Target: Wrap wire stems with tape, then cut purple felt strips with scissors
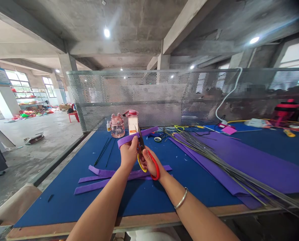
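My left hand [129,152] pinches a purple strip [152,131], which stretches out to the right above the blue table [71,194]. In my right hand [151,162] are scissors [155,167] with one red and one yellow handle loop. Their blades point up and cross the strip just right of my left fingers. Beneath my forearms, several more purple strips [89,188] lie on the table.
Large purple sheets [250,157] with long thin stems [215,157] across them cover the right side. Behind stand a pink bottle [117,126], a tape roll [158,139] and a perforated metal screen [101,90]. Dark thin sticks [103,151] lie left.
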Available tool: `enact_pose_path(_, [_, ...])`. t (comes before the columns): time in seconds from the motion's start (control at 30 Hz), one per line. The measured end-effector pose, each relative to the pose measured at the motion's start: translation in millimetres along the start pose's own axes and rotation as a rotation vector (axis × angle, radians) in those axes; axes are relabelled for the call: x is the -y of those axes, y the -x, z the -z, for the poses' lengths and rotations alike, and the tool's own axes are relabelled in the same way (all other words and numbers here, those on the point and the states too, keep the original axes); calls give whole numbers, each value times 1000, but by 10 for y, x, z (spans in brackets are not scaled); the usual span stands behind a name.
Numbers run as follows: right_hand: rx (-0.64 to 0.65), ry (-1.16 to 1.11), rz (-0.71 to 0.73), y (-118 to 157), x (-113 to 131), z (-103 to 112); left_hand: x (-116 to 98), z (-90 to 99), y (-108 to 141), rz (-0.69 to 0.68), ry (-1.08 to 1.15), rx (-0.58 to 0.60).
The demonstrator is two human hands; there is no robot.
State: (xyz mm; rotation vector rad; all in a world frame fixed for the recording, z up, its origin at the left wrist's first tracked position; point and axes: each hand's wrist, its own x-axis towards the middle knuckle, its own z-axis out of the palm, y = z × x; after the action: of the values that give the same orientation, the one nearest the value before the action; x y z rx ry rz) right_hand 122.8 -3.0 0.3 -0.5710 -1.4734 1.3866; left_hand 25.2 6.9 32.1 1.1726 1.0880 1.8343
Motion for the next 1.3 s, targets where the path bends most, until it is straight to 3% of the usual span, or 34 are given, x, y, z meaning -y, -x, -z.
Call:
enact_pose_path(0.33, [84,59,141,11,-82,11,-64,-8,16,-3,-20,-21])
enact_pose_path(0.53, [55,81,180,2,-94,39,-41,13,24,-87,-165,14])
enact_pose_path(0.8, [67,93,189,-1,-130,60,-27,1,35,-83,-191,-25])
enact_pose_path(1.03, [21,67,157,-3,-104,40,-25,13,50,-145,-285,22])
enact_pose_path(1.3, [-27,80,94,-11,-124,35,12,10,35,-96,-252,8])
